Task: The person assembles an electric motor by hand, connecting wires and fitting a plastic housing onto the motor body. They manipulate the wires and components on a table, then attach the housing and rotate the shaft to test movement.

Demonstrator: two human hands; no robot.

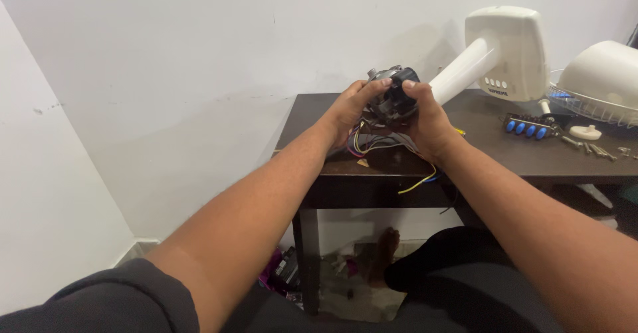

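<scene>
Both my hands hold a small dark fan motor (393, 94) above the left part of a dark wooden table (505, 163). My left hand (351, 110) grips its left side, thumb reaching over the top. My right hand (428, 120) grips its right side, thumb on the upper edge. A bundle of coloured wires (364, 140) hangs from the motor between my wrists, and a yellow wire (419, 182) trails over the table's front edge.
A cream fan base with column (495, 54) lies tilted on the table behind the motor. To the right are a button switch block with blue keys (528, 127), a white knob (586, 132), several screws (595, 149) and a cream fan housing with wire guard (601, 80). Clutter lies under the table (345, 273).
</scene>
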